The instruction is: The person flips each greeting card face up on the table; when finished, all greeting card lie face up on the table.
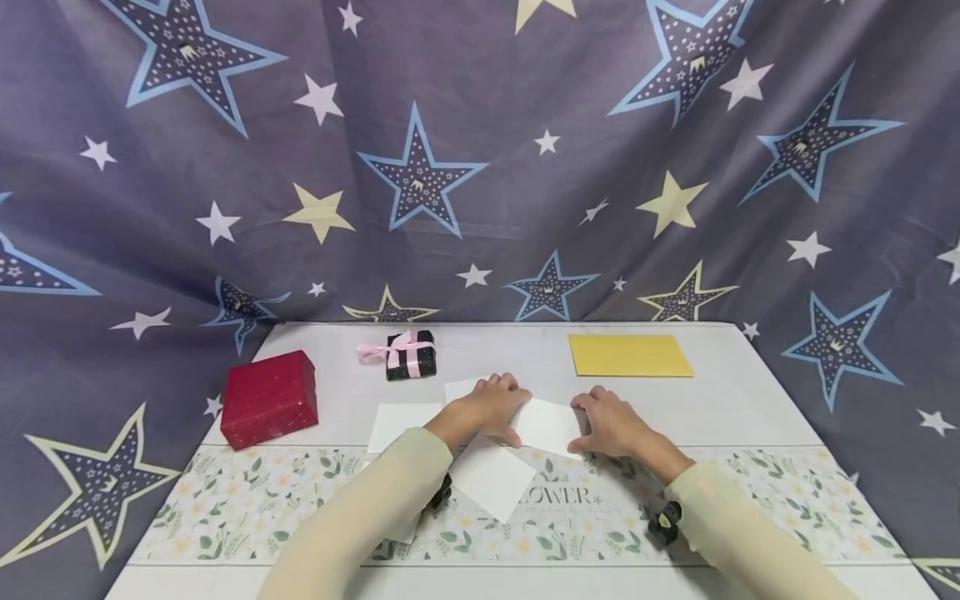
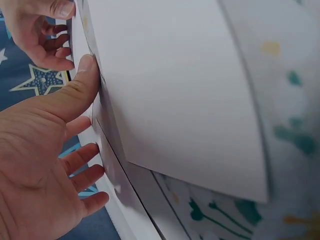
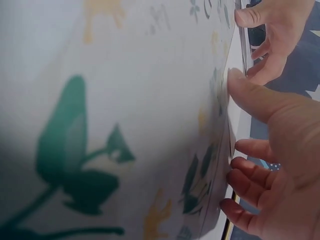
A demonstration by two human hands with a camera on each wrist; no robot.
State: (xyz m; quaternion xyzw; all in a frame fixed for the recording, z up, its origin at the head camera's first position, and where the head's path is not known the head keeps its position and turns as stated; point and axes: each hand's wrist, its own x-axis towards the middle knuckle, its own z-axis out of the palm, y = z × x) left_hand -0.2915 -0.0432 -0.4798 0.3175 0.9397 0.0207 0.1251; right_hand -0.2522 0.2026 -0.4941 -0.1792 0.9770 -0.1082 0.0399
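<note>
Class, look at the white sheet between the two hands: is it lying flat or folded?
Flat: the white sheet lies spread on the table.

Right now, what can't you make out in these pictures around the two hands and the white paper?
- Head view: the left hand and right hand cover the edges of the white sheet; whether it is being folded stays hidden.
- Head view: small black things by both sleeves, too small to identify.
- Right wrist view: the floral mat is blurred.
- Left wrist view: the sheet is cut off by the top edge.
</note>
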